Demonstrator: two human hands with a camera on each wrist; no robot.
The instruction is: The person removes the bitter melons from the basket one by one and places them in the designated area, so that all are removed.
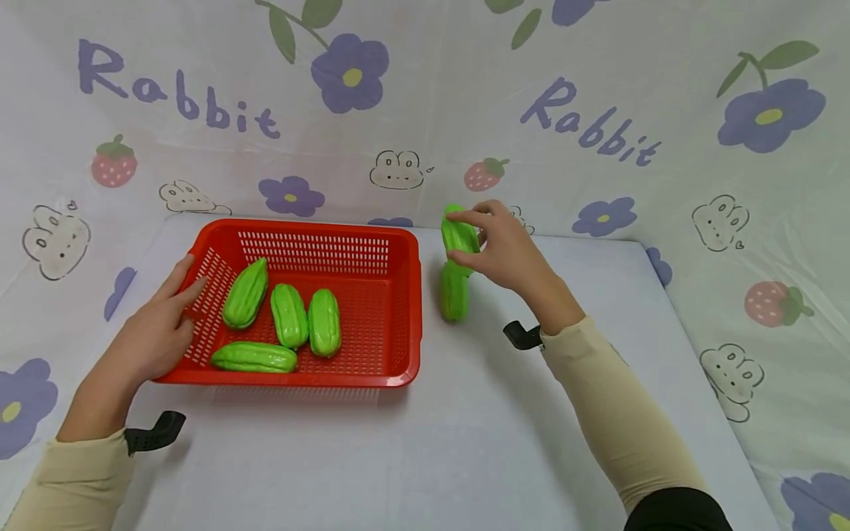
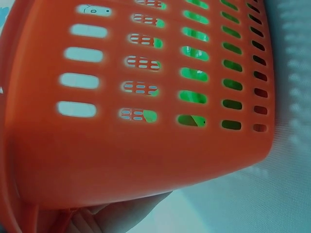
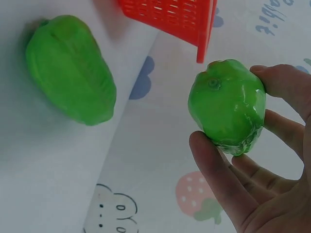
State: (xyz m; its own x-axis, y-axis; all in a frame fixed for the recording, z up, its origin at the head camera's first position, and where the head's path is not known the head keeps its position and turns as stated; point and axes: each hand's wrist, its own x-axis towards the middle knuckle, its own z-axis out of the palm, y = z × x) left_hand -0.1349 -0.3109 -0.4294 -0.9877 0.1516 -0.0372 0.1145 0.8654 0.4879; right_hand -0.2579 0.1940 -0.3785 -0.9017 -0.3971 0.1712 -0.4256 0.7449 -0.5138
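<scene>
My right hand (image 1: 508,254) pinches a glossy green ridged fruit (image 3: 228,104) between thumb and fingers, to the right of the red basket (image 1: 312,380). In the right wrist view this held fruit shows its rounded end and stem spot. A second green fruit (image 1: 454,295) lies on the table just below the held one in the head view. My left hand (image 1: 156,332) grips the basket's left rim, fingers over its edge; in the left wrist view the perforated basket wall hides most of that hand. Inside the basket lie several similar green fruits (image 1: 324,323), one of them sideways along the near wall.
A white cloth covers the table (image 1: 451,450). Behind it rises a backdrop printed with rabbits, strawberries (image 1: 485,175) and purple flowers (image 1: 350,74). Black wrist mounts (image 1: 522,336) stick out from both sleeves.
</scene>
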